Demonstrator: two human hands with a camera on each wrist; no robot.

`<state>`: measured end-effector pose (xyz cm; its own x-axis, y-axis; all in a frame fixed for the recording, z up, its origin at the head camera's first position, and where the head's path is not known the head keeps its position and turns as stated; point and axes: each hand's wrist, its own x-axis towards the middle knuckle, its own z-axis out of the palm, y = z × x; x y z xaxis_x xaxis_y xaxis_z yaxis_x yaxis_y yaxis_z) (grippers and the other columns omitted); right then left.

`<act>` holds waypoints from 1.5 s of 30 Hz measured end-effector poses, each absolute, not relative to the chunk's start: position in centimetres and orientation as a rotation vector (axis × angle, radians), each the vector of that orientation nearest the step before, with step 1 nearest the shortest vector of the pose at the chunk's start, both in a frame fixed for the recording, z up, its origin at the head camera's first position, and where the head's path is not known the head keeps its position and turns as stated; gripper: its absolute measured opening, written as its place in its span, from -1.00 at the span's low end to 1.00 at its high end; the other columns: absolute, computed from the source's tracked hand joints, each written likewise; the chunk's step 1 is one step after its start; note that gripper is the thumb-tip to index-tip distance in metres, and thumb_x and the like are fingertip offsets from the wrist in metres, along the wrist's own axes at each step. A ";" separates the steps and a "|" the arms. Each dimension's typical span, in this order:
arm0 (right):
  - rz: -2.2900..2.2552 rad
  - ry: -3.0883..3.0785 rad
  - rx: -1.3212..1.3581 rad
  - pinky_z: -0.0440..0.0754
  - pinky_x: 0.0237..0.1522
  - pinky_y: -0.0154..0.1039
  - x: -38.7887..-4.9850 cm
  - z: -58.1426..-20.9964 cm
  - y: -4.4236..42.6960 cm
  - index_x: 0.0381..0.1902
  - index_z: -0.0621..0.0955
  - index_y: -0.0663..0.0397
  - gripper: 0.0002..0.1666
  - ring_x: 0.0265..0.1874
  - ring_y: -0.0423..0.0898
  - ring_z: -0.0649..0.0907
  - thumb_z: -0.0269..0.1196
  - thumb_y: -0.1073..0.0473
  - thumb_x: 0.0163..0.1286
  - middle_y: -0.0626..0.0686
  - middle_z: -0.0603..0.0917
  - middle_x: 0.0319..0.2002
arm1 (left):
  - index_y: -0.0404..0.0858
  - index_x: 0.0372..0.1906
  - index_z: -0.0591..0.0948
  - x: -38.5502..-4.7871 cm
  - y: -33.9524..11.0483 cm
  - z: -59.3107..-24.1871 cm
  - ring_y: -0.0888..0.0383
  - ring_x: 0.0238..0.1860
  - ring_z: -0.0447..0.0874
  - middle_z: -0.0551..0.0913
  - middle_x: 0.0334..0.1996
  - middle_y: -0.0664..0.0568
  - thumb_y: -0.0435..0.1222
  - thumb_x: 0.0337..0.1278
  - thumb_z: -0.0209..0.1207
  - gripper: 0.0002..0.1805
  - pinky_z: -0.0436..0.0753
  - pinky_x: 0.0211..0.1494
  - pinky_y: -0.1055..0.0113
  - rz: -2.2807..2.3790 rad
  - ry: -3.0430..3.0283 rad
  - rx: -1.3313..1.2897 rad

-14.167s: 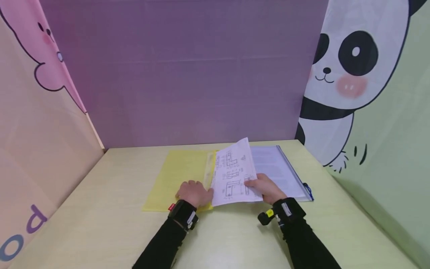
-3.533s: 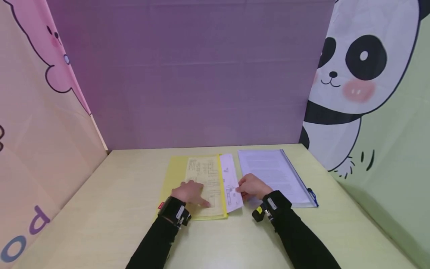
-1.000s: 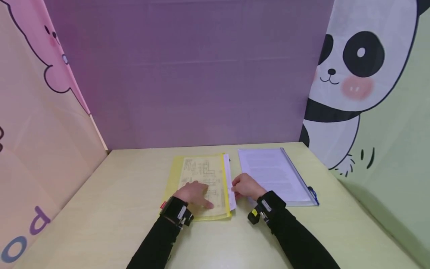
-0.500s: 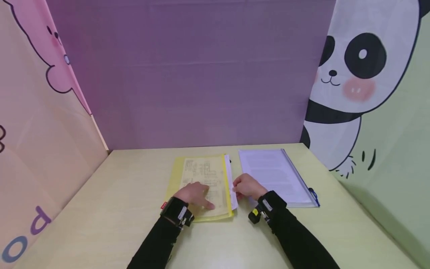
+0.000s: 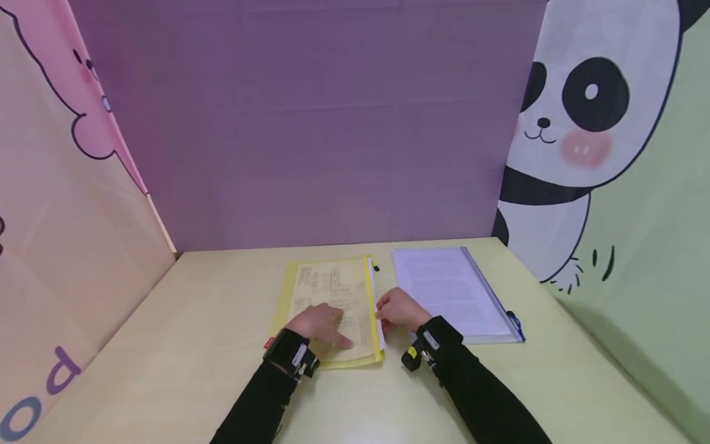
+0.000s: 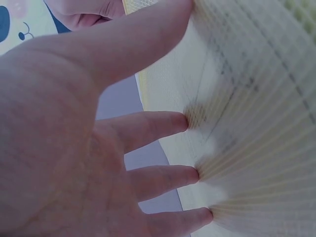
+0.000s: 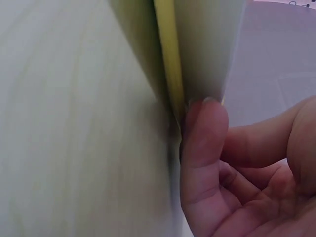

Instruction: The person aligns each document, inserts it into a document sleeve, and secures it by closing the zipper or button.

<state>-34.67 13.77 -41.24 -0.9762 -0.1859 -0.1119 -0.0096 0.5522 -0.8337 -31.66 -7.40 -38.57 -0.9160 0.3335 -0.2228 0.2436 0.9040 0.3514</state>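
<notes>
A yellow see-through mesh folder (image 5: 284, 296) lies on the table, with a sheet of line drawings (image 5: 316, 280) showing through its cover. My left hand (image 5: 317, 324) rests on the cover, fingers spread, and in the left wrist view its fingertips press into the mesh (image 6: 256, 163). At the folder's right edge, a narrow white strip of paper (image 5: 381, 339) sticks out. My right hand (image 5: 403, 308) pinches that strip between thumb and index finger. The right wrist view has these fingers (image 7: 202, 143) right against the folder's yellow edge (image 7: 170, 54).
A clear folder (image 5: 444, 287) of printed pages lies right of the yellow one, with a dark blue tag (image 5: 514, 324) at its near right corner. A small dark zip pull (image 5: 376, 268) sits at the yellow folder's far right corner. A purple backdrop (image 5: 333, 123) stands behind the table.
The paper was held outside the opened folder, then slid leftward under the yellow cover. Over the last second the right hand has moved slightly left, and the white strip has become narrower.
</notes>
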 end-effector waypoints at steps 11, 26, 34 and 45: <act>-1.399 2.628 -0.187 0.66 -0.55 -0.31 -34.9 -40.8 13.6 -0.36 0.73 0.34 -0.93 -0.71 -0.18 0.63 0.30 0.44 0.22 0.05 0.67 -0.65 | -0.17 0.42 0.50 -31.8 -7.1 -38.4 -0.07 0.35 0.45 0.54 0.34 -0.09 0.14 -0.03 0.48 -0.09 0.43 0.38 -0.09 0.455 2.789 0.394; -1.282 2.663 -0.272 0.39 -0.69 -0.37 -35.2 -41.0 12.3 -0.66 0.62 0.21 -0.70 -0.76 -0.17 0.46 0.04 0.54 0.09 -0.04 0.45 -0.79 | -0.16 0.38 0.53 -31.5 -7.1 -38.3 -0.04 0.24 0.53 0.59 0.29 -0.08 0.12 -0.04 0.49 -0.14 0.47 0.33 -0.08 0.500 2.793 0.387; -1.203 2.700 -0.311 0.39 -0.74 -0.40 -35.5 -41.0 11.5 -0.68 0.60 0.20 -0.69 -0.79 -0.19 0.45 0.05 0.54 0.10 -0.05 0.44 -0.77 | -0.16 0.35 0.56 -31.3 -7.1 -38.2 -0.02 0.19 0.55 0.62 0.26 -0.06 0.11 0.00 0.47 -0.19 0.48 0.31 -0.06 0.490 2.794 0.404; -1.133 2.725 -0.372 0.52 -0.61 -0.35 -34.5 -41.1 11.6 -0.54 0.66 0.24 -0.77 -0.70 -0.16 0.56 0.12 0.50 0.18 -0.01 0.57 -0.69 | 0.01 0.41 0.52 -31.5 -6.8 -39.0 -0.22 0.25 0.42 0.47 0.31 -0.14 0.30 0.07 0.31 -0.17 0.48 0.14 -0.35 0.381 2.822 0.356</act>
